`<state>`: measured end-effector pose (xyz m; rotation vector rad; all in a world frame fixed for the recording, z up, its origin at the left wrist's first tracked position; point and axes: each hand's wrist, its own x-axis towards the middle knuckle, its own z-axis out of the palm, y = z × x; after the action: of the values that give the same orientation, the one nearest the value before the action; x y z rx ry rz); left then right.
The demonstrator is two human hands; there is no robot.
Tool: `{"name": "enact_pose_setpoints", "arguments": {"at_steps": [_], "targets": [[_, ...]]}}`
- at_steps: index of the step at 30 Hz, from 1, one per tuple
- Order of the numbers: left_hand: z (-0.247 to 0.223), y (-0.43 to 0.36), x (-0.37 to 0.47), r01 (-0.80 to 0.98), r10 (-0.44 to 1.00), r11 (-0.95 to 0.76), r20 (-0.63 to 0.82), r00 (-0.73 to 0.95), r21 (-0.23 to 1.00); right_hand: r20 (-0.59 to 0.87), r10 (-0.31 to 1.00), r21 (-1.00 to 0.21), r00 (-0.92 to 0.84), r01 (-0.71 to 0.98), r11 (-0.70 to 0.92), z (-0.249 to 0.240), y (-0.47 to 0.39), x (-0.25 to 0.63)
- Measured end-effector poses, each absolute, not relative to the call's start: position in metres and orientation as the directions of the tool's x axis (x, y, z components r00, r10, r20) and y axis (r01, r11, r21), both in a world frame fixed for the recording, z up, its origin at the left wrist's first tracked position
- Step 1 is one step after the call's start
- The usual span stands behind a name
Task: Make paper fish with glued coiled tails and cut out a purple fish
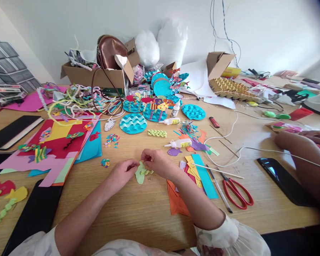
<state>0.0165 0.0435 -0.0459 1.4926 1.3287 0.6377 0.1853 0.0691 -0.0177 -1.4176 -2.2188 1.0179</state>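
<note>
Both my hands meet over the table in front of me. My left hand [125,172] pinches the upper left edge of a light green paper cutout [140,174], possibly a fish shape. From above right, my right hand [156,161] has its fingers closed at the top of the same cutout. A twisted green strip [148,172] sticks out under my right hand; whether it is joined to the cutout I cannot tell. A purple paper fish [174,152] and a glue bottle [179,143] lie just beyond. Small paper flowers [105,163] lie left of my hands.
Red-handled scissors [237,192], a pen [220,190] and a blue paper strip [204,176] lie at right. Another person's arm [301,156] rests beside a phone [285,181]. Coloured paper sheets [61,142] are stacked left. Blue wavy discs [133,123] stand behind. A white cord [230,133] crosses the table.
</note>
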Motion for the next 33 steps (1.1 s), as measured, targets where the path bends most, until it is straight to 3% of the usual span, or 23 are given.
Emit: {"name": "enact_pose_setpoints", "arguments": {"at_steps": [8, 13, 33], "targets": [[-0.045, 0.039, 0.022, 0.487, 0.923, 0.01, -0.195, 0.33, 0.873, -0.079, 0.91, -0.819, -0.406, 0.547, 0.173, -0.02, 0.066, 0.191], [-0.052, 0.037, 0.026, 0.376, 0.926, 0.082, -0.21, 0.314, 0.923, -0.036, 0.924, -0.863, -0.382, 0.477, 0.164, -0.021, 0.063, 0.195], [-0.06, 0.037, 0.032, 0.354, 0.971, 0.055, -0.132, 0.199, 0.934, 0.061, 0.942, -0.818, -0.332, 0.524, 0.237, -0.015, 0.051, 0.203]]}}
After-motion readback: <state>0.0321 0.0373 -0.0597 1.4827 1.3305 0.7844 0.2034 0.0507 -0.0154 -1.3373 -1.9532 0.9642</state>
